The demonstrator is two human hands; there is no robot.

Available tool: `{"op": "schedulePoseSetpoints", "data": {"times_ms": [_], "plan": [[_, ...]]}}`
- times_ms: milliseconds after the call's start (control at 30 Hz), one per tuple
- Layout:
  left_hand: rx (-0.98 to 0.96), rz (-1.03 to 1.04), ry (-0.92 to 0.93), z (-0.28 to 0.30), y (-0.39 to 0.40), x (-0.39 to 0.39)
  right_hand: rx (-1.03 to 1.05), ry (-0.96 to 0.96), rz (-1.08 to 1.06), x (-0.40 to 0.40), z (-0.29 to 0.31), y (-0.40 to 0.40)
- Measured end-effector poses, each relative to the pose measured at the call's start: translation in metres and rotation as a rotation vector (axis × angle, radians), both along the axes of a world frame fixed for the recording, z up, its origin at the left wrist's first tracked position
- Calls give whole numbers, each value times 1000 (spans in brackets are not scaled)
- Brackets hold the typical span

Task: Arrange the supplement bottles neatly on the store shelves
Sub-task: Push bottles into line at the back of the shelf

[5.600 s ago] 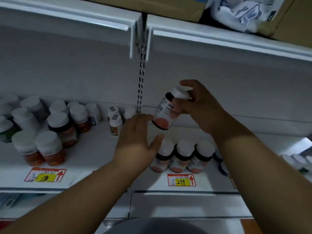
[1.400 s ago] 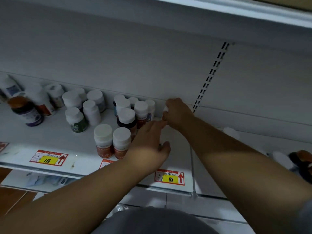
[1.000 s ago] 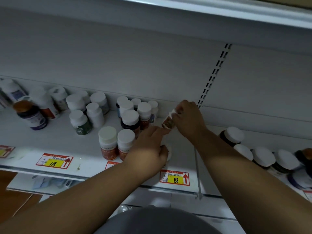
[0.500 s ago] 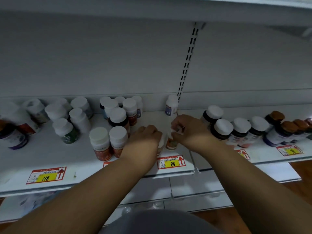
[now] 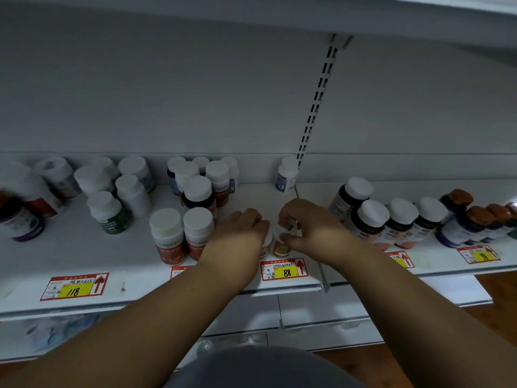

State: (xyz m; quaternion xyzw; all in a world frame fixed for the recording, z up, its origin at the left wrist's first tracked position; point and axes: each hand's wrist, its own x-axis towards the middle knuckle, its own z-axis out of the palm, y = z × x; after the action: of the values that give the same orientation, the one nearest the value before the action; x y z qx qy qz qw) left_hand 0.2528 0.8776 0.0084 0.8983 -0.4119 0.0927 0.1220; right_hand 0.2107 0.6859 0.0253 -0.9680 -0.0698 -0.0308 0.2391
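Two small white-capped bottles stand side by side at the shelf's front edge, just above the "88" price tag. My right hand grips the cap of the right small bottle, which has an orange-green label. My left hand is curled over the left small bottle, most of which is hidden. Two red-labelled bottles stand just left of my left hand.
The white shelf carries several mixed bottles at the left and a row of dark bottles at the right. One small blue-labelled bottle stands at the back beside the slotted upright. A "118" tag marks the front left.
My right hand carried a small bottle from the back of the shelf forward and set it down by the "88" tag. My left hand closed over the neighbouring small bottle. The view swung right.
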Motion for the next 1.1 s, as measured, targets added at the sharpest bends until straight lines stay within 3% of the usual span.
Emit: {"op": "schedulePoseSetpoints", "data": {"times_ms": [500,567,700,800,900,1100], "plan": [[29,10,35,4,-3,0,-40,55,111,10,2,-8],[25,22,16,8,-3,-3,7,62,36,12,4,-9],[-58,85,-25,21,-8,-3,104,-190,-244,55,8,-20],[-106,72,-47,25,-15,2,37,28,-450,100,8,-32],[-130,66,-37,29,-20,5,-118,104,-437,125,-3,-37],[-300,100,112,33,-19,7,-147,33,-432,129,-4,-48]]}}
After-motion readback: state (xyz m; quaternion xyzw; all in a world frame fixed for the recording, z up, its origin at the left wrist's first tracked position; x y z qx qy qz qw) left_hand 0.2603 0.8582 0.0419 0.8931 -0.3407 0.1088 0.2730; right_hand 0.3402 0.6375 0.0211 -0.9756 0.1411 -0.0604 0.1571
